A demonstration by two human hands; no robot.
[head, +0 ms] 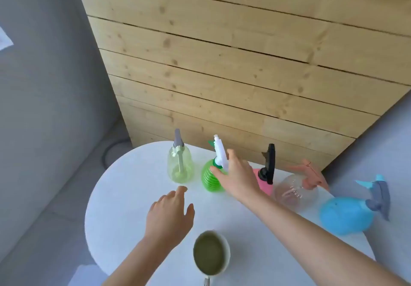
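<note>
Nearest me, a round white cup [227, 248] with a metal handle stub sits at the near edge of the worktop [124, 196], holding murky olive-green liquid [209, 255]. The worktop is white, matte and round-edged.

Left hand [169, 214] is over the bare worktop just past the cup, fingers loose and spread, holding nothing.

Right hand [238, 176] is at the green bottle [211, 181], which stands upright mid-worktop in the back row. Fingers are spread open about its neck, thumb at the shoulder, no closed grip. I can't tell if they touch. The bottle is translucent ribbed plastic, bulbous, with a white trigger head [220, 152]. I can't read a fill level.

The row, left to right:
- Pale bottle [180, 165]: smooth yellow-green see-through plastic, grey head, dip tube visible inside.
- Green bottle.
- Pink bottle [265, 185]: opaque, black head, partly behind my right wrist.
- Clear bottle [295, 191]: round, salmon head.
- Blue bottle [345, 215]: opaque, round, grey-and-teal head, closer to me on the right.

Behind is a wall [222, 63] of knotty pale wood planks.
</note>
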